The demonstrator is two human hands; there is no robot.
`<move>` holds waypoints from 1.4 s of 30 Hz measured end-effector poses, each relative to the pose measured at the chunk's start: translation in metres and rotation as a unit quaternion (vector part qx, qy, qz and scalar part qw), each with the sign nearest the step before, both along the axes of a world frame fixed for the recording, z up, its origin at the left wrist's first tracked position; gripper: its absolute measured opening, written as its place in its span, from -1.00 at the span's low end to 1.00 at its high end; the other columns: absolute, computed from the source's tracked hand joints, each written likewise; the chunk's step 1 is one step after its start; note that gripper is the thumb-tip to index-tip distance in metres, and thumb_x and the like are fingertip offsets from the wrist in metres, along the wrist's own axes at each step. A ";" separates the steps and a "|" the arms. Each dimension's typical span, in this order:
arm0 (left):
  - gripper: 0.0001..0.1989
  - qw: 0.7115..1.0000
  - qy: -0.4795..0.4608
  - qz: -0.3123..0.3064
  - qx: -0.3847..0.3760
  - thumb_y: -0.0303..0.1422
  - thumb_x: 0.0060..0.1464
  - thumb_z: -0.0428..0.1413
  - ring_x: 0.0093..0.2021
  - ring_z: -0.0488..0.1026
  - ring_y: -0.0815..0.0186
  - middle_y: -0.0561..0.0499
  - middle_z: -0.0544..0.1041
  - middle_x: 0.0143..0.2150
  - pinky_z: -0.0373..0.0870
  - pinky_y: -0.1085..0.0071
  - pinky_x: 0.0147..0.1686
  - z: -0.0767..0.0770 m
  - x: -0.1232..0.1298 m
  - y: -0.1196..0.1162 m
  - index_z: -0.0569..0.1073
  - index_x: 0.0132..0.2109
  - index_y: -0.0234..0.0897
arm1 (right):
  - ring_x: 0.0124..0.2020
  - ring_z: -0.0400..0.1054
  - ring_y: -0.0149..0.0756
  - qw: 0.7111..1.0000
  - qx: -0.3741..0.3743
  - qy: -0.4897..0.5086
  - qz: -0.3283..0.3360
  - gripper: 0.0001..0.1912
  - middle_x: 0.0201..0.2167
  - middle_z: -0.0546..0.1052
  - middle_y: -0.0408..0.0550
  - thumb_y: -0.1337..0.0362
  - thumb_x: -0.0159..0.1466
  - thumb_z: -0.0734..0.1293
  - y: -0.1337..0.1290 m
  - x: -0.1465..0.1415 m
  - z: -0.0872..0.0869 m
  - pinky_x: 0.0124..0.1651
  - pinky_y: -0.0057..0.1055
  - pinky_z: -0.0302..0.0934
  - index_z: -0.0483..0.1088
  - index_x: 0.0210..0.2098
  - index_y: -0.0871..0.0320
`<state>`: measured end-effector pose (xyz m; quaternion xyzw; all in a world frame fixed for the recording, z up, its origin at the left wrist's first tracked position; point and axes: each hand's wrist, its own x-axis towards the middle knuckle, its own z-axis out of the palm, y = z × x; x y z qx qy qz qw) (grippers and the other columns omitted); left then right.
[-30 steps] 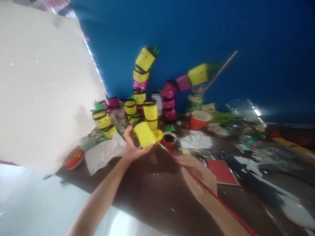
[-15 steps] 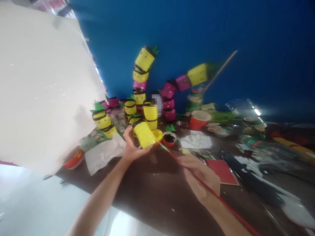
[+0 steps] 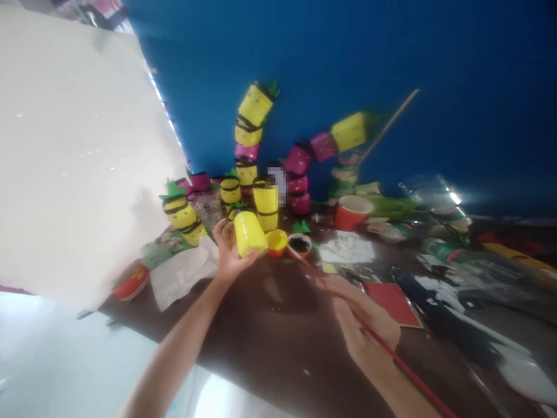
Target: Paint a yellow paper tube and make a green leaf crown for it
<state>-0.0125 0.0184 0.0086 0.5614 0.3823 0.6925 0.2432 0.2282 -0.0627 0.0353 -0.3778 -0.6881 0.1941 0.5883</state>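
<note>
My left hand (image 3: 230, 255) grips a yellow painted cup (image 3: 249, 233), tilted, with a dark band at its upper end. A long red paintbrush (image 3: 383, 345) is held in my right hand (image 3: 363, 316). Its tip hovers by a small pot of dark paint (image 3: 300, 244); whether it touches the pot I cannot tell. Between the yellow cup and the dark pot sits a small pot of yellow paint (image 3: 277, 241). Just behind my left hand stand yellow cups with black bands (image 3: 266, 203) and drawn faces, stacked in a column.
A white tissue (image 3: 187, 273) lies left of my hand, another crumpled tissue (image 3: 348, 248) to the right. Behind it stands a red paper cup (image 3: 352, 212). A red card (image 3: 395, 303), a black-handled tool (image 3: 439, 313) and plastic bottles (image 3: 474, 264) crowd the right. Stacked yellow and magenta cups line the blue wall (image 3: 348, 58).
The brush has come away from the yellow cup and moved right, towards the dark paint pot. My left hand has shifted slightly left and turned the cup more upright.
</note>
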 end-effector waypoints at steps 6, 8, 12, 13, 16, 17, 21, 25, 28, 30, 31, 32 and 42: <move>-0.04 0.999 0.023 -0.031 0.004 -0.19 -0.36 0.34 0.15 0.19 0.11 -0.09 0.18 0.06 0.19 0.10 0.10 -0.004 0.000 0.000 -0.06 0.14 -0.01 | -0.27 0.48 -0.23 0.999 0.029 -0.020 0.009 -0.82 -0.35 0.58 -0.05 0.34 0.20 0.26 0.003 -0.005 -0.006 -0.09 -0.28 0.39 0.45 -0.22 0.08; -0.03 0.999 0.028 -0.036 0.003 -0.20 -0.36 0.34 0.16 0.17 0.11 -0.10 0.16 0.07 0.20 0.11 0.09 -0.004 0.001 -0.002 -0.06 0.14 0.00 | -0.29 0.48 -0.25 0.998 0.045 -0.041 0.008 -0.81 -0.34 0.58 -0.07 0.37 0.19 0.25 0.003 -0.006 -0.006 -0.09 -0.27 0.39 0.44 -0.23 0.07; -0.03 0.999 0.022 -0.040 -0.009 -0.19 -0.36 0.34 0.18 0.14 0.10 -0.10 0.14 0.10 0.21 0.11 0.10 0.000 0.005 -0.005 -0.06 0.14 0.00 | -0.28 0.48 -0.30 0.996 0.064 -0.068 0.014 -0.76 -0.33 0.57 -0.11 0.45 0.16 0.25 0.001 -0.008 -0.001 -0.05 -0.30 0.36 0.43 -0.24 0.07; -0.04 0.999 0.019 -0.042 -0.010 -0.20 -0.35 0.33 0.19 0.14 0.10 -0.10 0.13 0.11 0.20 0.11 0.10 0.001 0.006 -0.006 -0.06 0.14 0.00 | -0.28 0.48 -0.30 0.996 0.058 -0.071 0.013 -0.76 -0.33 0.57 -0.11 0.47 0.15 0.25 0.000 -0.008 0.001 -0.04 -0.31 0.36 0.43 -0.24 0.07; -0.05 0.999 0.018 -0.045 -0.006 -0.23 -0.35 0.33 0.19 0.12 0.10 -0.11 0.11 0.11 0.17 0.09 0.12 0.002 0.007 -0.007 -0.06 0.13 -0.01 | -0.26 0.47 -0.30 0.995 0.038 -0.086 0.017 -0.76 -0.33 0.56 -0.09 0.49 0.14 0.26 -0.002 -0.008 0.005 -0.02 -0.28 0.33 0.43 -0.27 0.09; -0.05 0.999 0.021 -0.045 -0.004 -0.24 -0.35 0.34 0.20 0.12 0.10 -0.12 0.11 0.11 0.16 0.08 0.13 0.002 0.007 -0.007 -0.06 0.13 -0.02 | -0.27 0.47 -0.29 0.995 0.041 -0.087 0.020 -0.77 -0.34 0.56 -0.09 0.49 0.13 0.26 -0.002 -0.007 0.006 -0.01 -0.27 0.32 0.44 -0.28 0.10; -0.05 0.998 0.032 -0.045 -0.004 -0.27 -0.36 0.34 0.22 0.09 0.08 -0.11 0.09 0.12 0.13 0.06 0.14 0.000 0.006 -0.006 -0.05 0.13 -0.01 | -0.33 0.47 -0.30 0.994 0.084 -0.068 0.017 -0.78 -0.39 0.56 -0.09 0.48 0.14 0.25 0.002 -0.006 0.003 -0.05 -0.27 0.33 0.44 -0.30 0.10; -0.05 0.998 0.033 -0.045 0.003 -0.30 -0.37 0.34 0.22 0.08 0.09 -0.07 0.10 0.11 0.11 0.06 0.15 0.000 0.006 -0.006 -0.03 0.12 0.04 | -0.29 0.46 -0.26 0.993 0.077 -0.070 0.049 -0.76 -0.36 0.56 -0.05 0.49 0.12 0.27 0.003 -0.007 0.001 -0.07 -0.24 0.33 0.45 -0.26 0.12; -0.06 0.998 0.046 -0.041 -0.004 -0.30 -0.36 0.34 0.21 0.09 0.08 -0.07 0.09 0.12 0.14 0.08 0.14 0.001 0.007 -0.008 -0.03 0.13 0.03 | -0.28 0.46 -0.23 0.993 0.090 -0.055 0.056 -0.74 -0.37 0.55 -0.05 0.50 0.09 0.27 0.003 -0.006 0.002 -0.08 -0.18 0.32 0.44 -0.26 0.11; -0.05 0.998 0.060 -0.032 -0.008 -0.28 -0.36 0.34 0.21 0.10 0.08 -0.09 0.08 0.13 0.15 0.08 0.14 0.001 0.007 -0.009 -0.03 0.13 0.00 | -0.29 0.46 -0.25 0.993 0.095 -0.054 0.041 -0.73 -0.37 0.55 -0.04 0.51 0.09 0.27 0.003 -0.005 0.002 -0.10 -0.19 0.32 0.44 -0.26 0.11; -0.05 0.997 0.065 -0.027 -0.008 -0.26 -0.36 0.34 0.21 0.10 0.08 -0.10 0.08 0.13 0.15 0.08 0.14 0.001 0.007 -0.009 -0.04 0.13 -0.01 | -0.29 0.46 -0.25 0.993 0.093 -0.060 0.041 -0.73 -0.36 0.55 -0.04 0.52 0.10 0.27 0.003 -0.005 0.002 -0.10 -0.19 0.33 0.44 -0.26 0.11; -0.04 0.997 0.069 -0.024 -0.007 -0.25 -0.36 0.35 0.21 0.10 0.08 -0.11 0.08 0.13 0.14 0.08 0.15 0.001 0.007 -0.010 -0.05 0.14 -0.02 | -0.30 0.46 -0.25 0.993 0.091 -0.067 0.044 -0.73 -0.36 0.55 -0.04 0.52 0.10 0.27 0.003 -0.004 0.002 -0.09 -0.19 0.32 0.44 -0.26 0.11; -0.04 0.997 0.079 -0.020 0.000 -0.25 -0.36 0.34 0.20 0.12 0.06 -0.13 0.07 0.13 0.19 0.10 0.13 0.001 0.006 -0.008 -0.05 0.14 -0.05 | -0.31 0.46 -0.25 0.994 0.074 -0.053 0.057 -0.76 -0.39 0.56 -0.07 0.50 0.11 0.27 0.002 -0.003 0.007 -0.05 -0.16 0.29 0.45 -0.31 0.09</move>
